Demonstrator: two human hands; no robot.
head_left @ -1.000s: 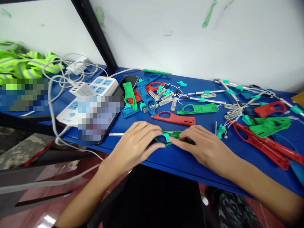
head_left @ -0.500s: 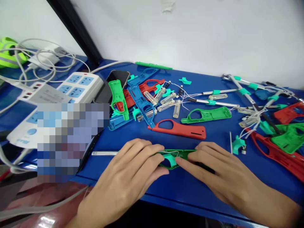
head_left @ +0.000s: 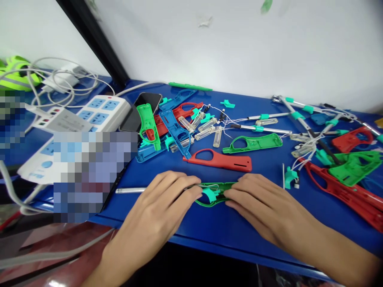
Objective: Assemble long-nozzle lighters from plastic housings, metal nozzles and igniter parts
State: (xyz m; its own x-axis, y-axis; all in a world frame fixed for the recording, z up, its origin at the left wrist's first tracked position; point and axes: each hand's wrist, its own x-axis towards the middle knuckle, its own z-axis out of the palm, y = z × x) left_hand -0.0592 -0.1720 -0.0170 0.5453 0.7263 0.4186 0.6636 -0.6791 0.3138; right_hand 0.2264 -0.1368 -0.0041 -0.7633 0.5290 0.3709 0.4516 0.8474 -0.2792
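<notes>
Just in front of me lies a green lighter casing half (head_left: 223, 185), its open side up. My left hand (head_left: 158, 209) is closed around its left end, over a thin metal tube (head_left: 129, 190) that sticks out to the left. Inside the casing sit a teal trigger (head_left: 210, 195) and a thin white wire. My right hand (head_left: 266, 213) grips the casing's right end with curled fingers, hiding most of that part. Beyond both hands lies a red casing half (head_left: 223, 160), and behind that another green casing half (head_left: 254, 142).
Blue and red casing halves with clear fuel tanks (head_left: 218, 136) are heaped at the back. Metal tubes with wires (head_left: 287, 105) and more casings lie at right. A white power strip (head_left: 116, 107), a phone (head_left: 149, 99) and a partly pixelated area occupy the left.
My right index finger has drawn back from the teal trigger, and that hand now holds the casing's right end. My left hand keeps its grip. The view has shifted slightly.
</notes>
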